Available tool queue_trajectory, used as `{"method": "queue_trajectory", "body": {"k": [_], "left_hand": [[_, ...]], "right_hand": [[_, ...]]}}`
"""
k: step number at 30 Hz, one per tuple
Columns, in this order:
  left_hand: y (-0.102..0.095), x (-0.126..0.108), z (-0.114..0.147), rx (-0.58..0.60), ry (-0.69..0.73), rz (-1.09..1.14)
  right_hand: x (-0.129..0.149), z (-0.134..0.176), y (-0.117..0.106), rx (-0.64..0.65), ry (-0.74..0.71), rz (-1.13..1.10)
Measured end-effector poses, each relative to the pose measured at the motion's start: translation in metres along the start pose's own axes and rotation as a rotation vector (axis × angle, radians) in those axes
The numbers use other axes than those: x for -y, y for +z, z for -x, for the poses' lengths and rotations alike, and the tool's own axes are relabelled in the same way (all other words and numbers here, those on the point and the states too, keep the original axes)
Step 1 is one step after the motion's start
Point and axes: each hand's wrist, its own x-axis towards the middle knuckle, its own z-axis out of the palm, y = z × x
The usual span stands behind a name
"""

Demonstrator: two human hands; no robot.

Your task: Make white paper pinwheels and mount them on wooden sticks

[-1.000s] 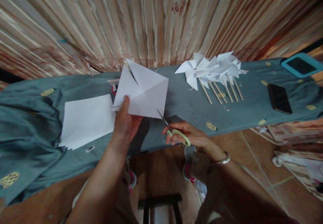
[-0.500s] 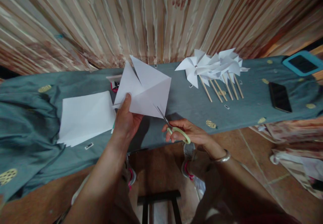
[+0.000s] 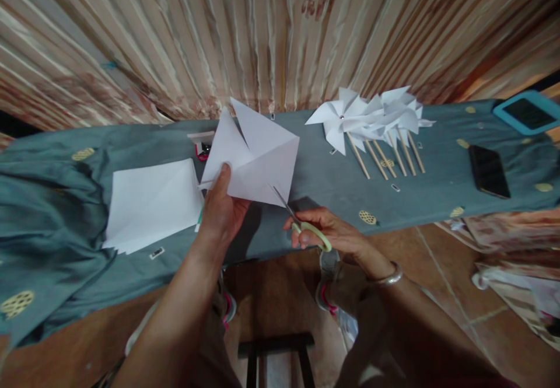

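Just right of the paper pile point(image 3: 153, 204), the left hand point(image 3: 221, 208) pinches the white sheet point(image 3: 265, 169) while the right hand point(image 3: 328, 230) grips the scissors point(image 3: 317, 231), and the sheet (light, bendy, probably easy to rip) seems best held away from its slit.

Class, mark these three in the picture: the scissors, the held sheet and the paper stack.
Scissors point(image 3: 322, 237): head view, on the pale green handle.
Held sheet point(image 3: 259, 167): head view, near its middle.
Paper stack point(image 3: 152, 202): head view, on the top sheet.
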Motion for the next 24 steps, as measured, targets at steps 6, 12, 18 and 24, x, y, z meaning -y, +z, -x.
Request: {"method": "queue_trajectory", "body": {"k": [6,12,18,24], "left_hand": [[-0.0015,-0.0005,-0.0007,0.025,-0.014,0.023],[-0.0019,-0.0002,-0.0019,0.017,0.004,0.047],[-0.0012,-0.0008,-0.001,0.035,0.012,0.031],[-0.0007,-0.0016,-0.0011,0.018,0.019,0.024]], "right_hand": [[-0.0036,-0.0024,-0.0012,-0.009,0.006,-0.045],[-0.0011,-0.0012,0.0013,-0.033,0.046,-0.077],[-0.0016,-0.0003,0.0024,-0.054,0.048,-0.154],[-0.0025,-0.002,0.0012,-0.037,0.04,-0.159]]}}
